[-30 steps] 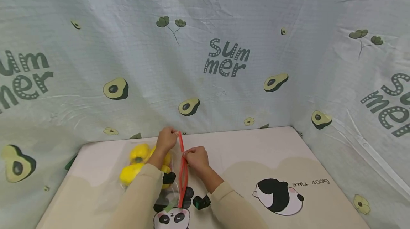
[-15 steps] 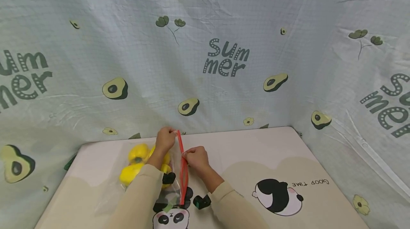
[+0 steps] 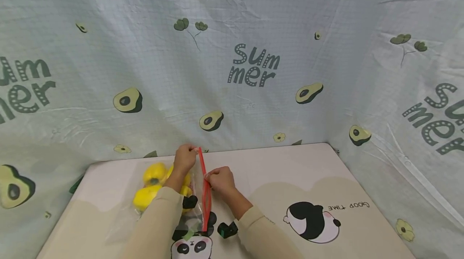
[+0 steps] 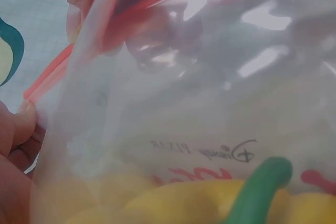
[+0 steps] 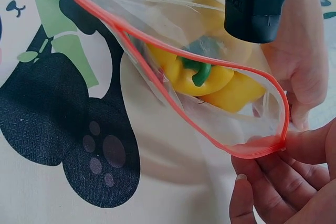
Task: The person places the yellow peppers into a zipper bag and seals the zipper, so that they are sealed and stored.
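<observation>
A clear zip bag (image 3: 206, 206) with a red zip edge lies at the table's left half, holding several yellow bell peppers (image 3: 145, 196). My left hand (image 3: 185, 159) pinches the far end of the zip. Nearer to me, my right hand (image 3: 222, 180) pinches the red edge between thumb and fingers. In the right wrist view the bag's mouth gapes, its red rim (image 5: 197, 59) bowed apart, and a green pepper stem (image 5: 201, 73) shows inside. Through the plastic, the left wrist view shows another green stem (image 4: 262, 190) and mirrored print (image 4: 205, 150).
A pale tabletop (image 3: 268, 178) carries a printed panda (image 3: 192, 247) by the bag's near end and a printed dog (image 3: 313, 222) to the right. Behind it hangs a curtain (image 3: 163, 69) with avocado prints. A black wrist camera (image 3: 227, 230) sits on my right wrist.
The near end of the red zip has shifted slightly away from me. Both hands keep their pinch on the zip with little movement. The head view has turned slightly right.
</observation>
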Tool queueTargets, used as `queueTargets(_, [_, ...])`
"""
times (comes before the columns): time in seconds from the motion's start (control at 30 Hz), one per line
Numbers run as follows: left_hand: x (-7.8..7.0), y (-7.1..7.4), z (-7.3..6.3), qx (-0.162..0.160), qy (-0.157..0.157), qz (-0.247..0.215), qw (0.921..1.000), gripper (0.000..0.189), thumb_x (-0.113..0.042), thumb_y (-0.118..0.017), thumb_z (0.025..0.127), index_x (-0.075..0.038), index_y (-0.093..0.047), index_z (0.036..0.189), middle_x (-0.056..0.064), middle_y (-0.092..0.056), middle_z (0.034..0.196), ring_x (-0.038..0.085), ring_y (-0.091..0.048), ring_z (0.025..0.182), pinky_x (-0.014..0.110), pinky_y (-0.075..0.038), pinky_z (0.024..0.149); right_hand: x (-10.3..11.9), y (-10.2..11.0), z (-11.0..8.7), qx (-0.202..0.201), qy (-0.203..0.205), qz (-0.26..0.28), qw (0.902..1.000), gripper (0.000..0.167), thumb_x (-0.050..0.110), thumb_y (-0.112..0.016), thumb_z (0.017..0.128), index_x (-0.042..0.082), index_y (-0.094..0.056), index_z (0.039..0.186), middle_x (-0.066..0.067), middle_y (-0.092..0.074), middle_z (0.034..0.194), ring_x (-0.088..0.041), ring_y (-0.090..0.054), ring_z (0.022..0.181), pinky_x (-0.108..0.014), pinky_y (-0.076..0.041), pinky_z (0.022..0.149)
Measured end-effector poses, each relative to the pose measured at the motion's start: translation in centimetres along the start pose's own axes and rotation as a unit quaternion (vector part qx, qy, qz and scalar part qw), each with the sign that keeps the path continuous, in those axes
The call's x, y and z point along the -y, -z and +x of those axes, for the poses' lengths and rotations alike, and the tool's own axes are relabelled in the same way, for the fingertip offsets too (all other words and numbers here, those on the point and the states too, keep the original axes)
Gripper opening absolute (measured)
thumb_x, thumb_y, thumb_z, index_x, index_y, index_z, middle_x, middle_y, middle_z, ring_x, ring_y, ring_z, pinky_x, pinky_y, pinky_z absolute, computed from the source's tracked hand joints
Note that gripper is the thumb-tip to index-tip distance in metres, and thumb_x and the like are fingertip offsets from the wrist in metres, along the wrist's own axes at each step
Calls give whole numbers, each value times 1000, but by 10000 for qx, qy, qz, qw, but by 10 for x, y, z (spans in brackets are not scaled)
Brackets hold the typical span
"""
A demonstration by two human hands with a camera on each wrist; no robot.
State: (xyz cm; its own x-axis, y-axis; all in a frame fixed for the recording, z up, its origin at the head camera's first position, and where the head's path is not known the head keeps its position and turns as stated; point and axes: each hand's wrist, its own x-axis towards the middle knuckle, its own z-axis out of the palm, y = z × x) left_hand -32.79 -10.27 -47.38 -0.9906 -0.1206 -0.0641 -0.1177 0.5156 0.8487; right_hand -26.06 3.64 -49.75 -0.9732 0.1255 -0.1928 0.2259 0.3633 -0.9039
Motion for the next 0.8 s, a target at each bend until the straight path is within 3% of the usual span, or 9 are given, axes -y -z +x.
queueTargets(0.23, [0,-1,0,68,107,-24,9999,32,-20,-50,110,4,-67,121,22,-66,118,34,-58,103,47,-56,100,0,1,-3,54,-59,22,10000,14,15,-75,91,3,-81,88,-4,-68,78,-13,-54,58,-21,-45,50])
queueTargets(0.8, [-1,0,-2,-24,87,11,10000,32,-19,-49,110,5,-66,120,23,-67,118,33,-58,100,43,-54,92,-4,2,-6,124,35,-32,9999,13,13,-74,89,2,-81,87,-4,-68,76,-12,-54,57,-20,-45,49])
